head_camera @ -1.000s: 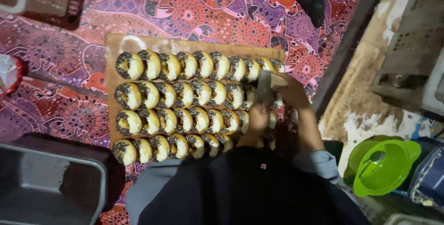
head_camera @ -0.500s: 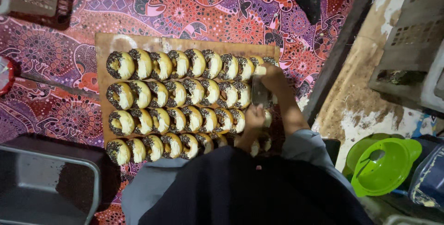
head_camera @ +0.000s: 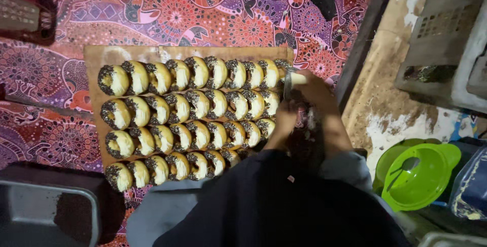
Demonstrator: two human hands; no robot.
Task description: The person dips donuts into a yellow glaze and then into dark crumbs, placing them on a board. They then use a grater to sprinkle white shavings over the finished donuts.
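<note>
Both hands work at the right end of the wooden board (head_camera: 127, 54). The right hand (head_camera: 317, 92) is clamped on a slim metal tool (head_camera: 289, 82); the left hand (head_camera: 285, 120) is closed on something too dark to make out. Four rows of sprinkle-edged doughnuts (head_camera: 187, 120) fill the board, which rests on a purple patterned cloth (head_camera: 203, 8). A green plastic container (head_camera: 421, 176) stands well right, a grey tray (head_camera: 45, 216) lower left.

Matt wooden board (head_camera: 96, 56) on patterned cloth (head_camera: 203, 13), rough sprinkle-coated doughnuts (head_camera: 177, 110), glossy green plastic bowl (head_camera: 431, 186), dull metal tray (head_camera: 30, 226).
</note>
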